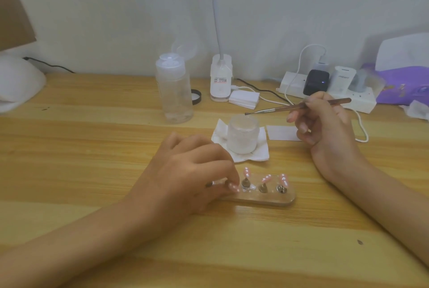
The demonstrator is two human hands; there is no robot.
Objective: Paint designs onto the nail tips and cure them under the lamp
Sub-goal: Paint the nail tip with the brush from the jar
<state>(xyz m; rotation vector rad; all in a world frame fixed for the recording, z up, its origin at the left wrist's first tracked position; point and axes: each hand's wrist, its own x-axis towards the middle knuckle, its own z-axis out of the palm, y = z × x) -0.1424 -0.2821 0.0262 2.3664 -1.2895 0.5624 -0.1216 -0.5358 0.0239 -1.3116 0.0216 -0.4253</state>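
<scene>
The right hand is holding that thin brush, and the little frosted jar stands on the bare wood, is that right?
Not quite. The head view shows the right hand holding the brush, but the frosted jar stands on a white tissue, not on bare wood.

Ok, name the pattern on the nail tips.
The nail tips are pink with white dots; head view.
</scene>
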